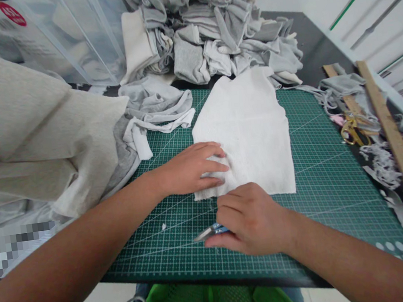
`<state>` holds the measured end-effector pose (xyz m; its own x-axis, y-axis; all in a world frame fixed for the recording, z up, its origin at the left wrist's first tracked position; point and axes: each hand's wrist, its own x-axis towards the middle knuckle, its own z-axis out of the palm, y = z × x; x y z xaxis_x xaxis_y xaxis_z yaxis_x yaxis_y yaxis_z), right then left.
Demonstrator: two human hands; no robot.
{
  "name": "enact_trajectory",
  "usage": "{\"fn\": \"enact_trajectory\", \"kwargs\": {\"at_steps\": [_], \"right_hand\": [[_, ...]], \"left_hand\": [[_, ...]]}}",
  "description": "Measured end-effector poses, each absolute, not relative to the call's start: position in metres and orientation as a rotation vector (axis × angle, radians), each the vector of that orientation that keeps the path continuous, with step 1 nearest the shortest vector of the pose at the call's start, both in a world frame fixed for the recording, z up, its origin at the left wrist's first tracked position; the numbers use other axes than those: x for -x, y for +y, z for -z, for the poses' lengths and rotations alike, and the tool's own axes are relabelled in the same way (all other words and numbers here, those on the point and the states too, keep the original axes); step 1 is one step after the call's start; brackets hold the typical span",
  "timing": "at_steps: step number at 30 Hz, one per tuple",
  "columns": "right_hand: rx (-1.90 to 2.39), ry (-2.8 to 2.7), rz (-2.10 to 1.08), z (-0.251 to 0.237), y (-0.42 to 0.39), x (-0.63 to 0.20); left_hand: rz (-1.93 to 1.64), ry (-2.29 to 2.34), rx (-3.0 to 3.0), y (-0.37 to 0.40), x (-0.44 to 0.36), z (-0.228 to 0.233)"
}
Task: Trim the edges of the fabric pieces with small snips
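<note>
Left hand (192, 169) flat on white cloth (247, 130), right hand (249, 219) gripping snips (209, 231)

Red round sticker (11, 14) on clear plastic storage bin (71, 39), far up-left of left hand (189, 168): white print, looks like "45L", partly cut off. Cutting mat (322, 165) grid under hands: markings unreadable.
</note>
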<state>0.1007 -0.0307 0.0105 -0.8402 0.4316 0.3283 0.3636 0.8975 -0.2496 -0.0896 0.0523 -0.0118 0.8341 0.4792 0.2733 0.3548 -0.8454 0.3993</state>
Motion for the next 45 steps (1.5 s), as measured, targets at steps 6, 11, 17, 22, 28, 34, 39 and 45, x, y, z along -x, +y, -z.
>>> {"fn": "enact_trajectory", "kwargs": {"at_steps": [6, 11, 17, 22, 28, 34, 39, 45], "right_hand": [[0.79, -2.661, -0.143, -0.006, -0.01, -0.117], [0.958, -2.689, -0.111, -0.004, -0.004, -0.12], [0.977, -2.759, -0.111, -0.005, -0.004, -0.117], [0.996, -2.774, -0.106, -0.005, -0.004, -0.114], [0.983, -2.826, -0.123, -0.007, -0.002, -0.114], [0.952, -2.84, -0.134, -0.006, -0.002, -0.113], [0.933, -2.843, -0.107, -0.005, -0.004, -0.112], [0.846, -2.852, -0.116, -0.008, -0.001, -0.114]], "left_hand": [[-0.506, 0.628, -2.678, 0.052, 0.09, 0.01], [-0.49, 0.627, -2.681, 0.052, 0.089, 0.007], [-0.495, 0.639, -2.689, 0.052, 0.089, 0.008], [-0.487, 0.637, -2.694, 0.052, 0.089, 0.009], [-0.494, 0.634, -2.699, 0.052, 0.089, 0.008], [-0.507, 0.626, -2.693, 0.052, 0.088, 0.01], [-0.501, 0.627, -2.695, 0.052, 0.088, 0.01], [-0.513, 0.62, -2.685, 0.053, 0.088, 0.01]]}}
